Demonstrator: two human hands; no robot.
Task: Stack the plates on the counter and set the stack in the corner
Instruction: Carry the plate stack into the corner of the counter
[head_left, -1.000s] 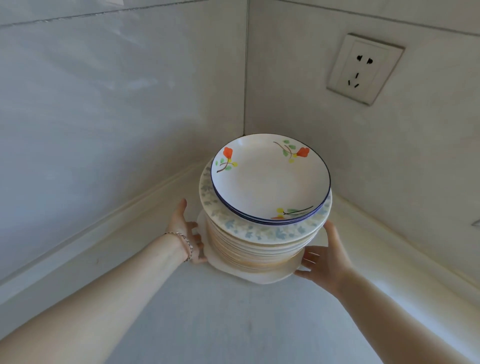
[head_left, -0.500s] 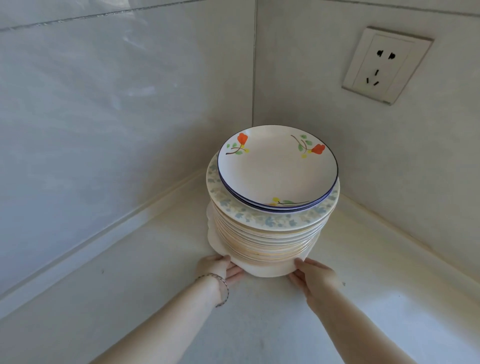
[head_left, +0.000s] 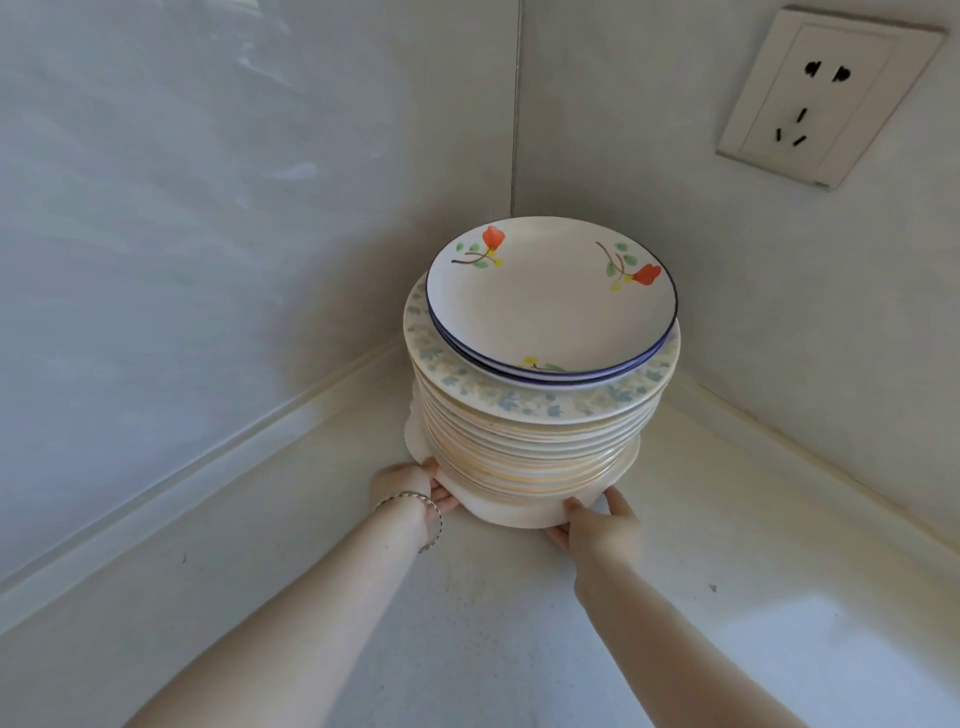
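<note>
Plate stack in the counter corner, both hands at its base.

Left wall (head_left: 182, 234) meets right wall (head_left: 675, 156) behind the stack of plates (head_left: 535, 415); wall socket (head_left: 826, 93) upper right. Left hand (head_left: 408, 486), wearing a bracelet (head_left: 421, 506), and right hand (head_left: 597, 525) pinch the bottom plate's near rim on the counter (head_left: 467, 623). The stack sits deeper in the corner than half a second ago, with the hands in the same place on the rim.
</note>
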